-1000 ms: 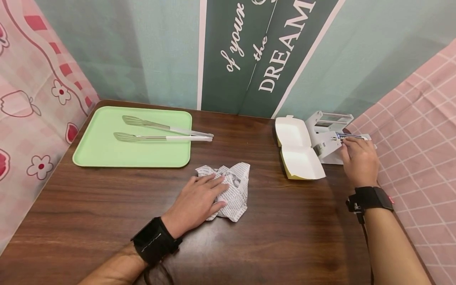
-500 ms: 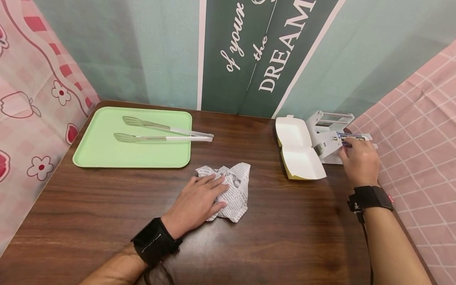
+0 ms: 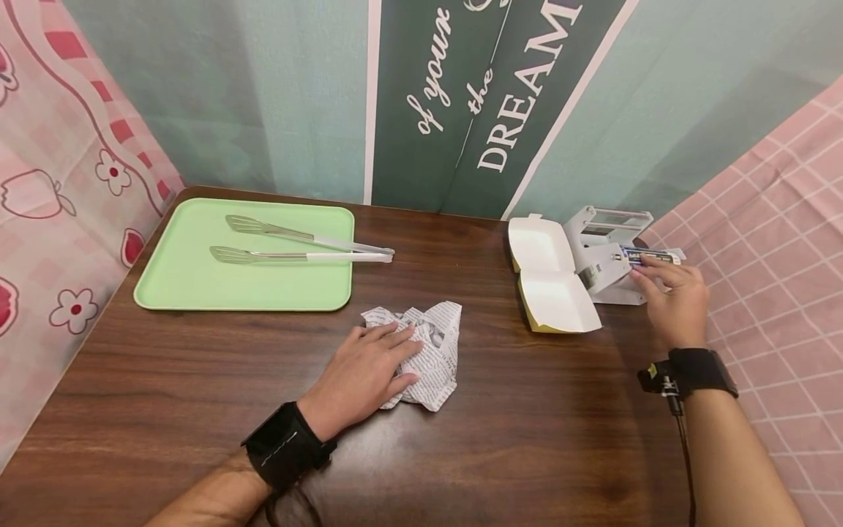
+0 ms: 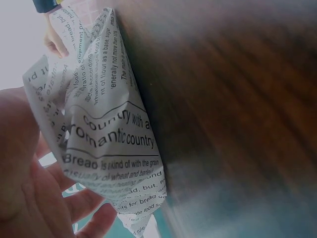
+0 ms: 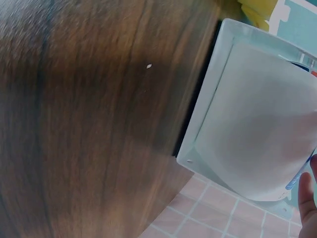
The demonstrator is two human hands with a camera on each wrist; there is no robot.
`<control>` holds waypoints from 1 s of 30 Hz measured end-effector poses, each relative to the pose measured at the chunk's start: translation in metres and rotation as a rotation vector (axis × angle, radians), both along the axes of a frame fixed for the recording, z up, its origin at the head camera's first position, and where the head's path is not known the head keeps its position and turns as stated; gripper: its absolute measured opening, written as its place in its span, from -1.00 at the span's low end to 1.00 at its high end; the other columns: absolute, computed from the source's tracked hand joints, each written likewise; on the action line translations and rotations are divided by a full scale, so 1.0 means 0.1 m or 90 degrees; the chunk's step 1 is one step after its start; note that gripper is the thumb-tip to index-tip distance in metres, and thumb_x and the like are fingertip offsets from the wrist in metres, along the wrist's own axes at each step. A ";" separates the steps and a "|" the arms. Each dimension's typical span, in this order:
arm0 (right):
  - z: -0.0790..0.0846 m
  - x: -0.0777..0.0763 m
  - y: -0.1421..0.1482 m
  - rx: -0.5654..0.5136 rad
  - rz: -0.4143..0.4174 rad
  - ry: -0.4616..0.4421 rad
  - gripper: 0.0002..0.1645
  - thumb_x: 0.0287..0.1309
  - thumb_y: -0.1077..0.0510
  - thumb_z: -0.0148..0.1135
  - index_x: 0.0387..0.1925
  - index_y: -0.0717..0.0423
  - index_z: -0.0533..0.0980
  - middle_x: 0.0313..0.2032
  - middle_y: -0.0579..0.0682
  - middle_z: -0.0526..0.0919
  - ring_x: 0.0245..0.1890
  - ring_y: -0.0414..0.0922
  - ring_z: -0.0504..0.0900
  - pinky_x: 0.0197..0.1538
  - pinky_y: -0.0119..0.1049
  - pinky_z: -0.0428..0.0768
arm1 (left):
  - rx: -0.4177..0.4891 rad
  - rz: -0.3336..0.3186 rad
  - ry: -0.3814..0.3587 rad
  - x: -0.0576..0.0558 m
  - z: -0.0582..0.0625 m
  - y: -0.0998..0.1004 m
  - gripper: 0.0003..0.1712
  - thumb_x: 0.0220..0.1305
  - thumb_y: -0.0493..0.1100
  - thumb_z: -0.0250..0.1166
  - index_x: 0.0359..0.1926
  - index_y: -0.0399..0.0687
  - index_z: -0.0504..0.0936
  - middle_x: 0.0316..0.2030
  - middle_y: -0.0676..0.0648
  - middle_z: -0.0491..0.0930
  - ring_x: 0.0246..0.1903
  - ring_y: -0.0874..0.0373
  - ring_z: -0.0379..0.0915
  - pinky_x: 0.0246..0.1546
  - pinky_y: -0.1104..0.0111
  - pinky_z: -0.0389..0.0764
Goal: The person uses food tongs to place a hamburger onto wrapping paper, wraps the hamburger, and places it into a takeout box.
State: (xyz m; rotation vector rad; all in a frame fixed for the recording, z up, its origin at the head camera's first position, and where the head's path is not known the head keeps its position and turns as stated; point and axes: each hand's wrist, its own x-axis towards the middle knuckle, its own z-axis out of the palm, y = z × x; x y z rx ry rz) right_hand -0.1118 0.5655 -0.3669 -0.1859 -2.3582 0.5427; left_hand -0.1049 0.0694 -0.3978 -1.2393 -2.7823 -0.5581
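In the head view my left hand [image 3: 362, 373] rests with fingers outstretched on a folded newsprint paper wrapper [image 3: 435, 373]. The left wrist view shows its printed side [image 4: 116, 134] close up, standing a little above the tabletop, fingers beside it; whatever it wraps is hidden. At the far right my right hand [image 3: 678, 304] pinches a blue-and-white printed label [image 3: 652, 256] at a white label dispenser [image 3: 606, 271]. In the right wrist view, thumb and finger are at the label's blue edge [image 5: 295, 181], beside the broad white surface of the dispenser [image 5: 198, 119].
An opened yellow burger box [image 3: 560, 300], white inside, stands left of the dispenser. A pale green tray [image 3: 178, 285] lies at the back left, with metal tongs [image 3: 309, 256] across it, handles past its edge. A pink tiled wall [image 3: 777, 315] borders the right side.
My right hand has shifted slightly right and turned at the wrist, and more of the blue label shows above its fingers. My left hand stays on the wrapper.
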 end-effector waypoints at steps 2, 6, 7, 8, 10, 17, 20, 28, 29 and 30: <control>0.00 0.00 0.00 -0.006 -0.004 -0.007 -0.86 0.09 0.34 0.47 -0.30 0.38 0.74 -0.03 0.28 0.74 -0.16 -0.72 0.27 -0.06 -0.52 0.14 | 0.000 0.001 -0.001 0.00 0.00 0.00 -0.48 0.40 0.17 0.25 0.30 0.17 0.58 0.35 0.00 0.52 0.34 -0.03 0.44 0.10 0.06 0.42; -0.01 -0.01 0.01 -0.038 -0.006 -0.010 -0.83 0.12 0.31 0.46 -0.28 0.38 0.73 -0.02 0.21 0.75 -0.15 -0.67 0.31 -0.08 -0.57 0.15 | 0.001 0.001 0.000 -0.01 -0.01 0.00 -0.48 0.40 0.17 0.25 0.30 0.17 0.59 0.35 0.00 0.52 0.33 -0.03 0.45 0.10 0.07 0.42; -0.01 -0.01 0.01 -0.050 -0.006 -0.008 -0.83 0.12 0.31 0.45 -0.28 0.39 0.73 -0.01 0.16 0.76 -0.14 -0.66 0.32 -0.08 -0.58 0.16 | 0.002 0.000 0.000 -0.01 -0.01 0.00 -0.48 0.40 0.17 0.25 0.30 0.17 0.58 0.35 0.00 0.52 0.33 -0.03 0.45 0.10 0.08 0.42; -0.01 -0.01 0.01 -0.061 -0.006 -0.004 -0.84 0.12 0.31 0.45 -0.29 0.39 0.73 -0.01 0.11 0.77 -0.14 -0.65 0.34 -0.09 -0.57 0.17 | 0.002 -0.001 0.001 -0.01 -0.01 0.00 -0.48 0.40 0.17 0.25 0.30 0.16 0.59 0.36 0.00 0.52 0.33 -0.03 0.45 0.10 0.08 0.42; 0.00 -0.01 0.01 -0.072 -0.003 0.004 -0.84 0.12 0.33 0.45 -0.30 0.42 0.72 -0.02 0.08 0.78 -0.14 -0.64 0.36 -0.08 -0.58 0.17 | 0.003 -0.003 0.003 -0.01 -0.01 0.00 -0.48 0.41 0.17 0.24 0.30 0.16 0.58 0.36 0.00 0.51 0.34 -0.03 0.44 0.10 0.08 0.41; 0.00 -0.02 -0.02 0.002 0.003 0.000 -0.79 -0.02 0.40 0.52 -0.31 0.46 0.70 -0.05 0.33 0.73 -0.13 -0.46 0.41 -0.02 -0.56 0.14 | 0.004 -0.005 0.003 -0.02 -0.01 0.00 -0.49 0.41 0.17 0.23 0.30 0.16 0.59 0.36 0.01 0.51 0.33 -0.02 0.44 0.10 0.08 0.41; -0.02 -0.01 -0.04 0.059 0.001 -0.011 -0.68 -0.09 0.40 0.56 -0.22 0.42 0.70 -0.06 0.34 0.73 -0.12 -0.02 0.51 0.00 -0.33 0.27 | 0.004 -0.004 0.000 -0.01 -0.01 0.00 -0.49 0.41 0.17 0.23 0.29 0.16 0.59 0.36 0.01 0.51 0.33 -0.02 0.45 0.10 0.08 0.41; -0.04 -0.03 -0.04 0.098 0.032 0.019 -0.75 0.01 0.43 0.48 -0.21 0.44 0.70 -0.05 0.35 0.72 -0.02 0.34 0.53 0.09 -0.41 0.25 | 0.001 -0.004 -0.005 -0.01 -0.01 0.00 -0.49 0.42 0.17 0.22 0.30 0.17 0.58 0.36 0.01 0.51 0.34 -0.02 0.44 0.12 0.06 0.42; -0.04 -0.03 -0.04 0.087 0.036 0.022 -0.75 0.00 0.44 0.48 -0.22 0.45 0.70 -0.06 0.36 0.72 -0.02 0.35 0.53 0.09 -0.49 0.20 | 0.001 -0.003 -0.006 -0.01 -0.01 0.00 -0.49 0.42 0.17 0.22 0.30 0.17 0.58 0.36 0.01 0.51 0.34 -0.03 0.44 0.12 0.05 0.42; -0.04 -0.03 -0.04 0.078 0.039 0.025 -0.75 -0.02 0.44 0.49 -0.22 0.45 0.70 -0.06 0.36 0.72 -0.03 0.36 0.52 0.09 -0.55 0.15 | 0.001 -0.003 -0.006 -0.01 -0.01 0.00 -0.49 0.42 0.17 0.22 0.30 0.17 0.58 0.36 0.01 0.51 0.34 -0.03 0.44 0.12 0.05 0.42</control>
